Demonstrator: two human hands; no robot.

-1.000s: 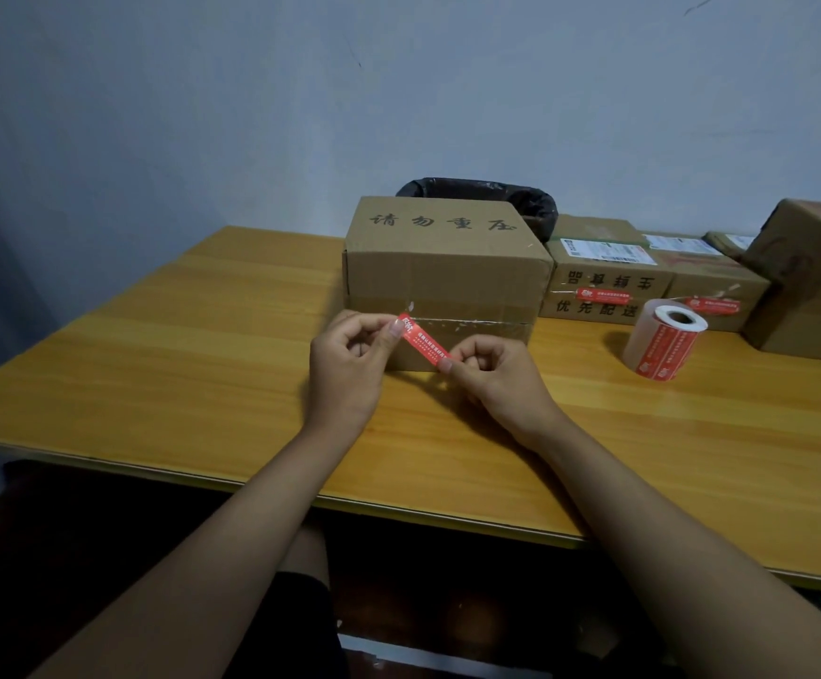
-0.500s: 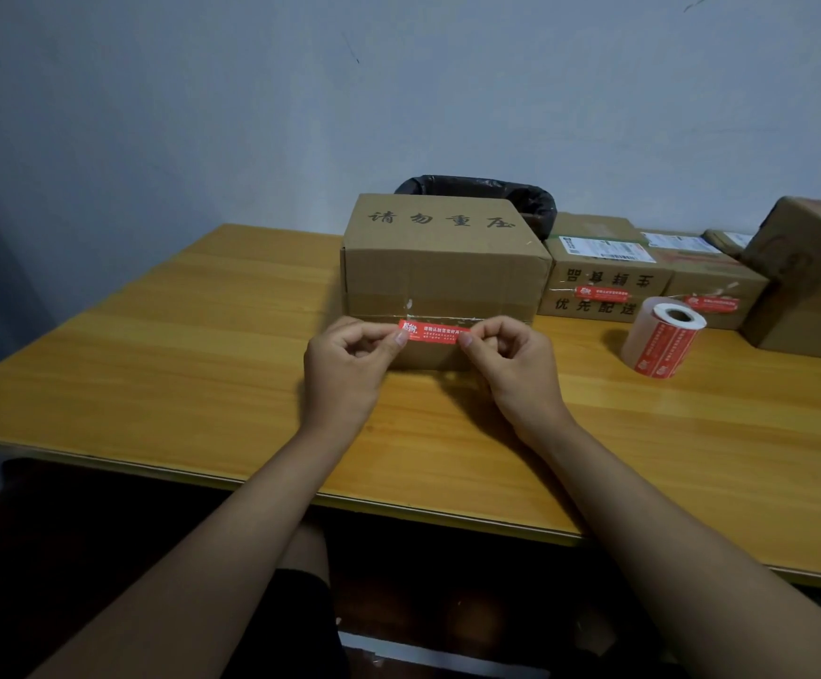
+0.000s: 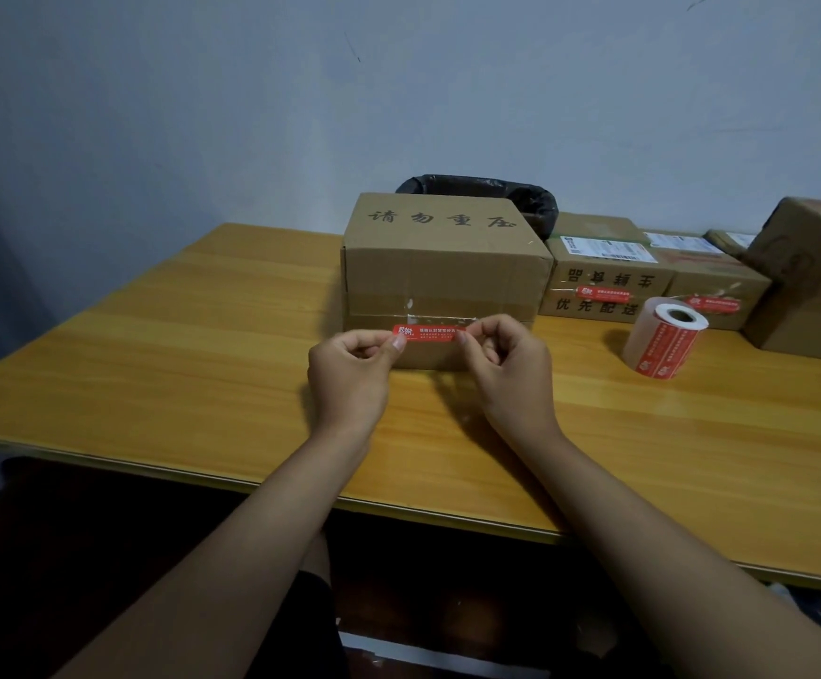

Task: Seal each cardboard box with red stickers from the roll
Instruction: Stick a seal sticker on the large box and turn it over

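Sticker (image 3: pixel 429 332) lay level along the box (image 3: pixel 443 281) front, just below its seam, pinched at its ends by left hand (image 3: pixel 350 370) and right hand (image 3: pixel 509 367), fingers curled.

left hand (image 3: pixel 350 374), right hand (image 3: pixel 509 372), fingers pinching

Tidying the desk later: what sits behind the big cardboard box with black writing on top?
Behind the big cardboard box a black plastic bin liner's rim shows over its top edge. The box covers everything below that rim.
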